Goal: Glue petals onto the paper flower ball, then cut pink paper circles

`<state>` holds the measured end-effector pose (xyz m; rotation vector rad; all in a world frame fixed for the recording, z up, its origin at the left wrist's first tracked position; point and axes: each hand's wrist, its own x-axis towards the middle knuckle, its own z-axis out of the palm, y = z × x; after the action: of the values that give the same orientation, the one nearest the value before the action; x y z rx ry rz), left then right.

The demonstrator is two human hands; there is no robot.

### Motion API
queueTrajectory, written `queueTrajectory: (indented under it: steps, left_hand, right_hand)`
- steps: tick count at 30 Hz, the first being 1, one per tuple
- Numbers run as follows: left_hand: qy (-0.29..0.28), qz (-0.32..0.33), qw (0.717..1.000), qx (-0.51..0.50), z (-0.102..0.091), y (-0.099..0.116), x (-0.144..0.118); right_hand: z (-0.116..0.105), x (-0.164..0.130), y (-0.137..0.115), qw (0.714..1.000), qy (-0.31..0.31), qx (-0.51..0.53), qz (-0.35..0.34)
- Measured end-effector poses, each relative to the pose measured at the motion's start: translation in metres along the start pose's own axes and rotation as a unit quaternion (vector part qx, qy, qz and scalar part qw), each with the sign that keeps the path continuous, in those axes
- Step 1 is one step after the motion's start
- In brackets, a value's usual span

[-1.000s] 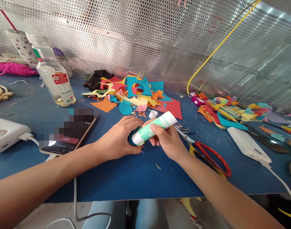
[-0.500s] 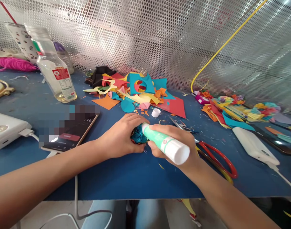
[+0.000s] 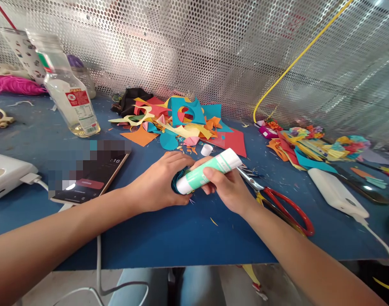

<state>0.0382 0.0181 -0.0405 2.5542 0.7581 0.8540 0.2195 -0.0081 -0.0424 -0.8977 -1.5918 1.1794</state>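
Right hand [image 3: 228, 189]: grip wrapped tight around a glue stick [image 3: 209, 171], a smooth cylinder, mint-green barrel with white ends, lying slantwise, lower end against the paper piece.

Left hand [image 3: 160, 183]: grip cupped shut over a teal paper piece [image 3: 176, 183] (ruffled, mostly hidden under the fingers; exact shape hard to make out), pressed on the blue tabletop [image 3: 168, 231].

Just beyond the grip: small white cap [image 3: 206, 149]; heap of cut paper scraps [image 3: 178, 123], flat, jagged, many colours.

Right of the grip: scissors [image 3: 279, 204], steel blades, red loops, partly behind the wrist.

Far left of the grip: clear plastic bottle [image 3: 69, 100], a little pale yellow liquid at its bottom; phone [image 3: 89, 178], screen blurred.
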Motion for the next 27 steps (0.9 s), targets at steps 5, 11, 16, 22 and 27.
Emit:
queueTrajectory:
  steps: [5, 11, 16, 22, 27]
  left_hand:
    - [-0.004, 0.002, 1.0, 0.002, 0.0, -0.001, 0.0]
    - [0.012, -0.005, 1.0, -0.017, 0.0, -0.001, -0.002]
    - [0.012, -0.051, 0.998, -0.042, -0.002, -0.001, -0.005]
    - [0.003, -0.068, 0.997, -0.021, -0.003, -0.001, -0.007]
    - [-0.016, -0.049, 0.999, 0.009, -0.001, -0.001, -0.007]
  right_hand:
    - [-0.007, -0.001, -0.01, 0.998, 0.024, -0.052, 0.026]
    - [-0.023, 0.005, -0.014, 0.967, 0.223, 0.026, -0.118]
    - [-0.016, 0.006, 0.001, 0.988, 0.13, -0.024, -0.074]
    - [-0.003, 0.007, 0.017, 0.999, 0.034, -0.004, -0.015]
    - [0.004, 0.009, 0.015, 0.998, 0.055, -0.017, 0.025]
